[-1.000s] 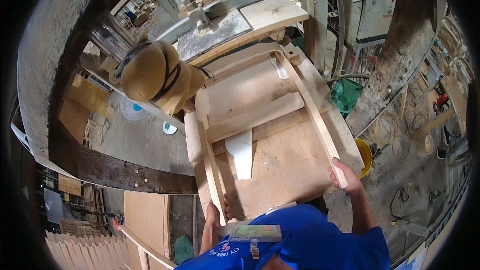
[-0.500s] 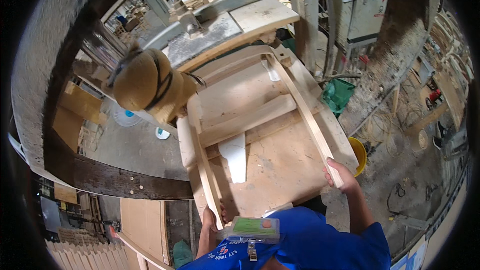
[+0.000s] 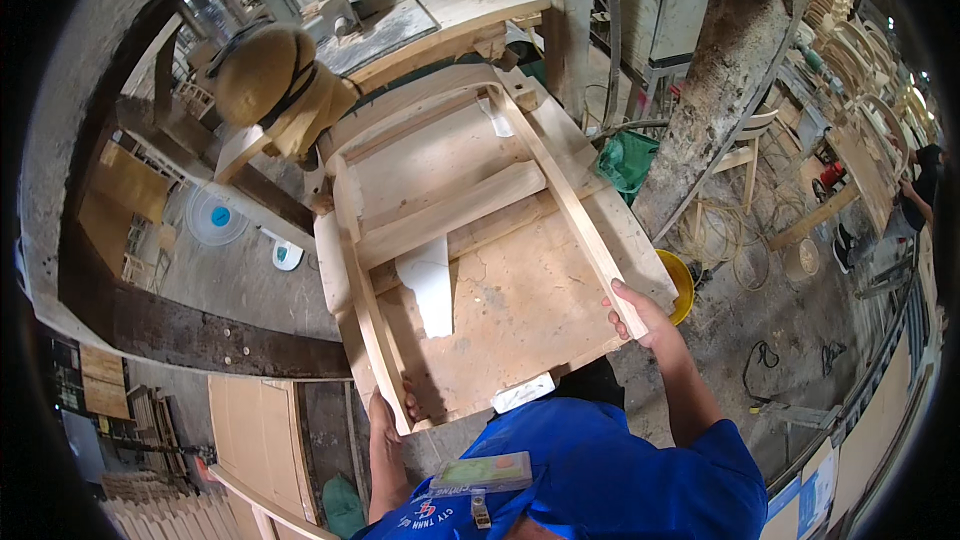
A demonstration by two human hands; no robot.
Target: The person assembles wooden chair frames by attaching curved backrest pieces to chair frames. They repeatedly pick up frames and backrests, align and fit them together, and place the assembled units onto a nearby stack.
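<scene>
A pale wooden frame [image 3: 575,210], curved at the far end with two long side rails, lies over a broad wooden work board [image 3: 520,290]. A thick crossbar [image 3: 455,212] spans between its rails. My left hand [image 3: 388,418] is closed round the near end of the left rail, fingertips showing on its inner side. At the near end of the right rail, my right hand [image 3: 642,314] grips with the thumb on top and fingers beneath. A white irregular patch [image 3: 428,290] shows on the board between the rails, partly under the crossbar.
Left of the frame's far end stands a brown rounded drum [image 3: 265,75] with black bands. A machine table [image 3: 485,2] lies beyond the board. To the right are a green bag [image 3: 628,162], a yellow bucket [image 3: 680,285] and a dusty slanted post [image 3: 700,130]. Another person [image 3: 920,195] is at far right.
My view has shifted, so the scene sits farther left and higher, and another person shows at the right edge. Both hands keep their hold, and the frame looks unmoved on the board.
</scene>
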